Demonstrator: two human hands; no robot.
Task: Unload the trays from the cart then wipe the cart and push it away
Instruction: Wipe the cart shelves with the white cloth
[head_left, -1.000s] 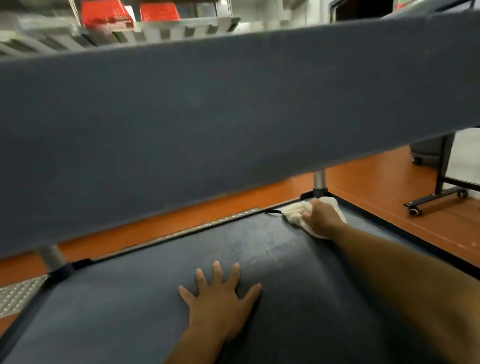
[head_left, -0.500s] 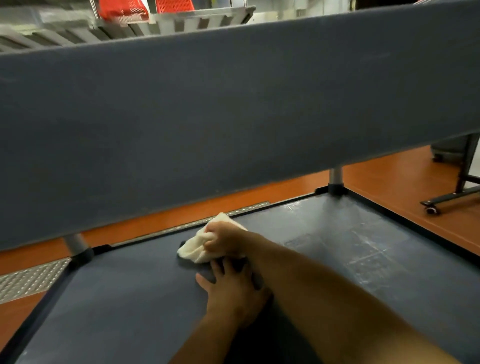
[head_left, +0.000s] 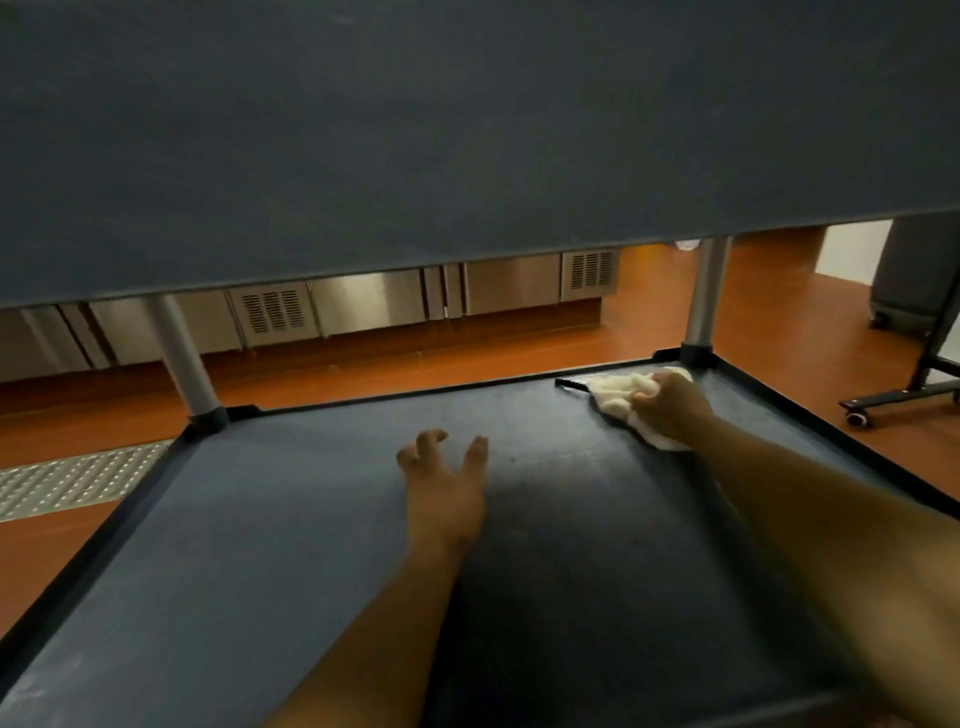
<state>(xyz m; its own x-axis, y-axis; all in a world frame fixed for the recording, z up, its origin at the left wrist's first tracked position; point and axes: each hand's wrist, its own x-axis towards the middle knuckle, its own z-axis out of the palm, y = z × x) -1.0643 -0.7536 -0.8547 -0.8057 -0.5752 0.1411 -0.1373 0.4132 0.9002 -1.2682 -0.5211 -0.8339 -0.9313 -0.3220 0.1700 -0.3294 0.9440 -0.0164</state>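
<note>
right hand (head_left: 672, 402) grips white cloth (head_left: 618, 397) at far right corner of cart shelf (head_left: 260, 519) | left hand (head_left: 441, 478) rests there, fingers spread | no legible writing

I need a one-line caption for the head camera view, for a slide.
Right hand presses a white cloth into the far right corner of the cart's lower shelf; left hand rests mid-shelf.
</note>
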